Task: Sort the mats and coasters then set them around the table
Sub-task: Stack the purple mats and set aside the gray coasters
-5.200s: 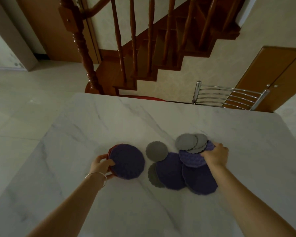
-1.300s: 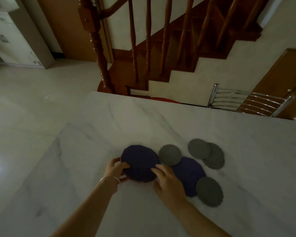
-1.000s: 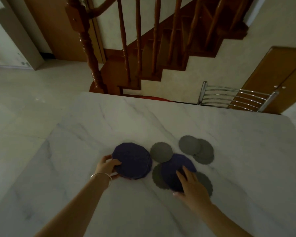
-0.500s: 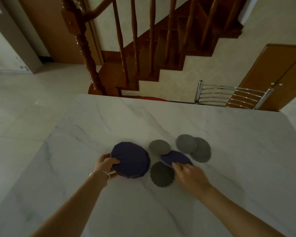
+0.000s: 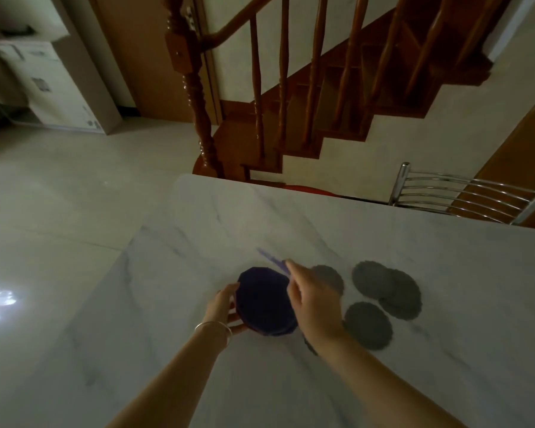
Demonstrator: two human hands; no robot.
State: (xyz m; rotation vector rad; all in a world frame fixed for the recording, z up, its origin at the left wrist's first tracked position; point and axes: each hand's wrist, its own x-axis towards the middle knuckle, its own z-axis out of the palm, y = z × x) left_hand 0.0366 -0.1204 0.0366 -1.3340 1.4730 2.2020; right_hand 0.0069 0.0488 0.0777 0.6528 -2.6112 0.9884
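A stack of round purple mats (image 5: 261,302) lies on the white marble table (image 5: 198,230). My left hand (image 5: 224,307), with a bangle at the wrist, grips the stack's left edge. My right hand (image 5: 312,299) pinches one more purple mat (image 5: 271,261), blurred and seen nearly edge-on, tilted in the air over the stack's far side. Several grey scalloped coasters lie to the right: one (image 5: 331,278) partly behind my right hand, two overlapping (image 5: 371,279) (image 5: 403,295), and one nearer (image 5: 368,325).
A chrome chair back (image 5: 464,196) stands at the table's far right edge. Beyond the table rises a wooden staircase with a newel post (image 5: 192,88). A pale cabinet (image 5: 53,84) stands at the far left on the tiled floor.
My right hand lifted the last loose purple mat off the table and carried it left over the stack. The left hand stayed on the stack. The camera turned.
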